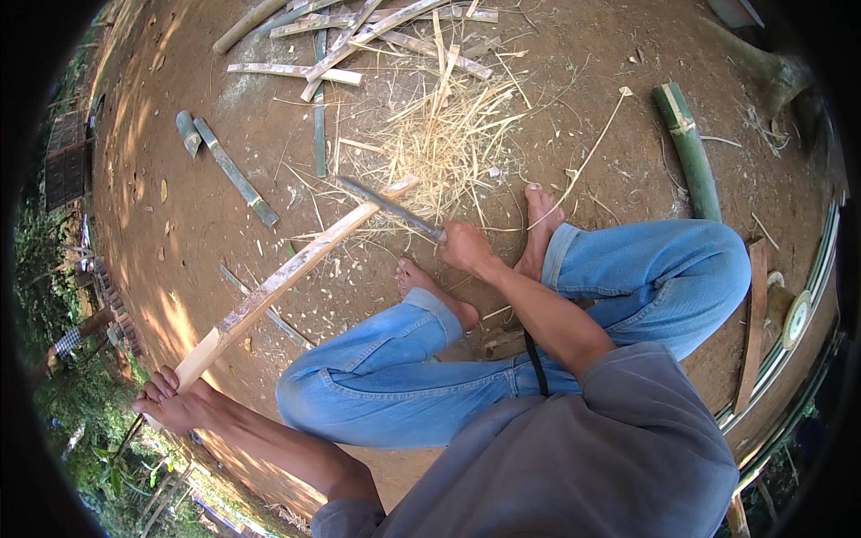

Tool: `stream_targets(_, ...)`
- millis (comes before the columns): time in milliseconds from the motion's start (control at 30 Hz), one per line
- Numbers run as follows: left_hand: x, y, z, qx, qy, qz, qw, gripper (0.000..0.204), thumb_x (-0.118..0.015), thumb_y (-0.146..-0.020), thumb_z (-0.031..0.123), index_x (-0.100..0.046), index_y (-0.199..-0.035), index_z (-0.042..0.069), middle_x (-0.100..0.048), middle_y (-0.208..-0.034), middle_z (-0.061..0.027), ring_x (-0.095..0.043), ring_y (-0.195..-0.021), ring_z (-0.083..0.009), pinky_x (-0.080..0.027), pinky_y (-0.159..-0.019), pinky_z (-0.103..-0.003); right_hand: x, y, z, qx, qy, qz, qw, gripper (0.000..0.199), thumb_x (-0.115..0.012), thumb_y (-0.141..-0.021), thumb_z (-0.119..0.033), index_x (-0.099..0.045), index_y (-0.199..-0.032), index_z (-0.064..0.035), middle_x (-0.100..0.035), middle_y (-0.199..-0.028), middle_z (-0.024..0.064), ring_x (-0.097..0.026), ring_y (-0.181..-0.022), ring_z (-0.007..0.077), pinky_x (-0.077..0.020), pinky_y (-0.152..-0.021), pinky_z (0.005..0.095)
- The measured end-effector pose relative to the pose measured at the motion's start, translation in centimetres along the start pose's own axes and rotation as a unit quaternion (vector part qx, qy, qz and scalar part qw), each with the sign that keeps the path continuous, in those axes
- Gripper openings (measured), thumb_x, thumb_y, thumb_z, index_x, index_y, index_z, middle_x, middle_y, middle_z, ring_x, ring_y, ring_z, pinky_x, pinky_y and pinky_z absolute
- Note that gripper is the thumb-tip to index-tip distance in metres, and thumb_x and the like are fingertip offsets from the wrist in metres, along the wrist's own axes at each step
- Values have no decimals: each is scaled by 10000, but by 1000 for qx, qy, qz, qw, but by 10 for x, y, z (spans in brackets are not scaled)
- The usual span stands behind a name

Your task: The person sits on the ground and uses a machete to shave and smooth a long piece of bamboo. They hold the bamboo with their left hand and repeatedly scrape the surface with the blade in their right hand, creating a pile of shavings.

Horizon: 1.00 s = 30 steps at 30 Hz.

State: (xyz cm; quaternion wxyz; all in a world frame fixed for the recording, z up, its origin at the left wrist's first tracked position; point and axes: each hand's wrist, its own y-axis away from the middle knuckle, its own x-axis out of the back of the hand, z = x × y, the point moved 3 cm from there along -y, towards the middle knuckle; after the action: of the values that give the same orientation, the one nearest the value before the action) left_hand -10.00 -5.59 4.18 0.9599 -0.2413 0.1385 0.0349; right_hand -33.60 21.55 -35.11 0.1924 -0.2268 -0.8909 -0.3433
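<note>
A long split bamboo slat [287, 276] slants from my lower left up toward the middle, its pale cut face showing. My left hand [174, 402] is closed around its near end. In my right hand [466, 248] is a knife with a long dark blade [391, 207]; the fingers wrap its handle, which is mostly hidden. The blade lies across the slat close to its far end, seemingly touching it. Below that end, a heap of thin pale shavings [448, 134] covers the dirt between and beyond my bare feet.
Several split bamboo slats [350, 45] lie crossed at the far side. Shorter green pieces [235, 170] rest at the left. A thick green bamboo pole section [689, 148] lies at the right, near my knee. Beside my right hip are a brown board [753, 323] and long green poles [807, 309].
</note>
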Motion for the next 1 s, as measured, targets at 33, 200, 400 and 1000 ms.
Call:
stream_targets(33,4,1,0,2,-7,-1,1000,370,-404,-1036,397,-394,-803,109,-284,-588,22,-319,-458,-105,-316,-402,-231,4,1,9,-30,-5,-26,999,250,-626,-824,-194,-658,-976,2,-675,-895,270,-667,-882,415,-524,-796,501)
stream_targets(200,-3,-5,-4,-2,-15,8,1000,376,-393,-1039,396,-398,-795,111,-277,-591,24,-309,-459,-102,-319,-401,-228,0,-4,15,-44,-46,-32,997,291,-649,-814,-220,-683,-996,5,-675,-932,283,-663,-909,434,-525,-821,490)
stream_targets(400,-1,-7,-18,2,3,-1,1000,381,-409,-1031,405,-433,-788,114,-317,-582,20,-305,-464,-102,-306,-404,-244,-2,-18,51,-106,-66,0,992,293,-580,-825,-200,-656,-997,24,-660,-927,305,-655,-917,446,-513,-820,504)
stream_targets(1000,22,-5,0,153,190,-135,960,517,-621,-845,600,-593,-751,93,-266,-511,54,-239,-464,-77,-235,-509,-237,7,46,-53,67,-127,-39,989,323,-572,-895,-274,-639,-904,41,-642,-706,254,-663,-665,382,-511,-632,474)
